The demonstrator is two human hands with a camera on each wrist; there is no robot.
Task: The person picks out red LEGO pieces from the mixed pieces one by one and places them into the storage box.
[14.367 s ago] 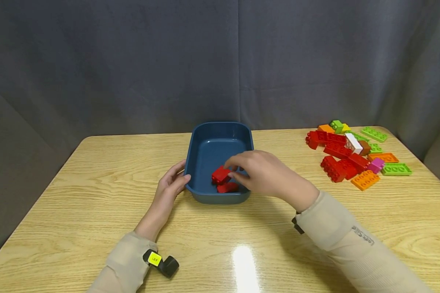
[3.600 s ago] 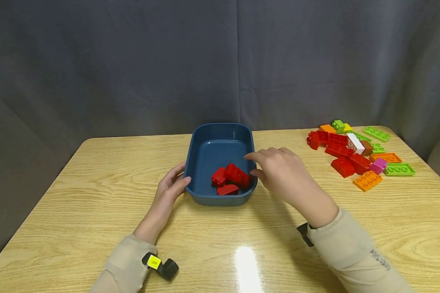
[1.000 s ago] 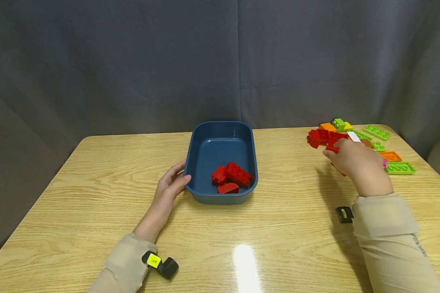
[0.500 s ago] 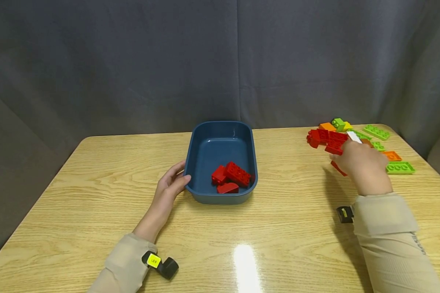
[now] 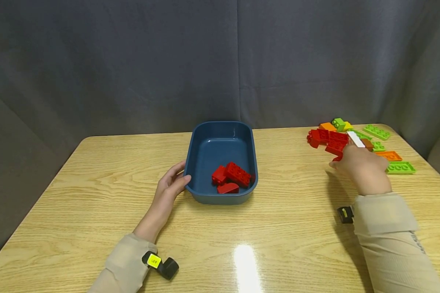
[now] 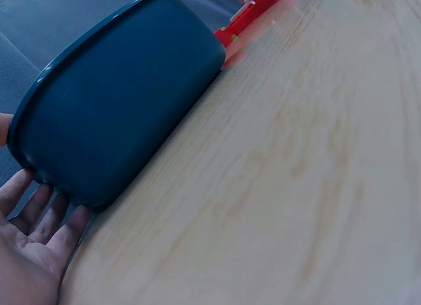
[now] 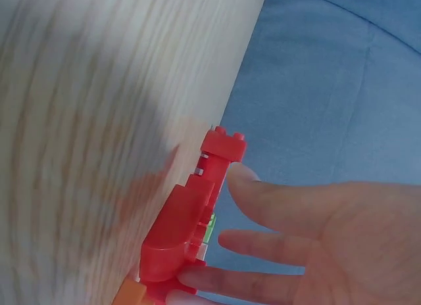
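Observation:
A dark blue plastic tub stands mid-table, with a few red toy building bricks near its front end. My left hand holds its left side, thumb at the rim; in the left wrist view, the fingers meet the outer wall. At the right, my right hand reaches low into a pile of bricks. In the right wrist view, that hand has thumb and fingers spread apart, with fingertips right at a red brick with a rounded end. From above, the hand hides part of the pile.
Behind the right hand lie more red bricks, a white brick and a brown one. Green plates, an orange plate and small green and yellow pieces lie around them. A grey curtain hangs behind the wooden table.
Since the older frames, one more red brick lies in the tub, and the right hand has returned to the pile. Within the last second it shifts slightly nearer; the front red brick shows less.

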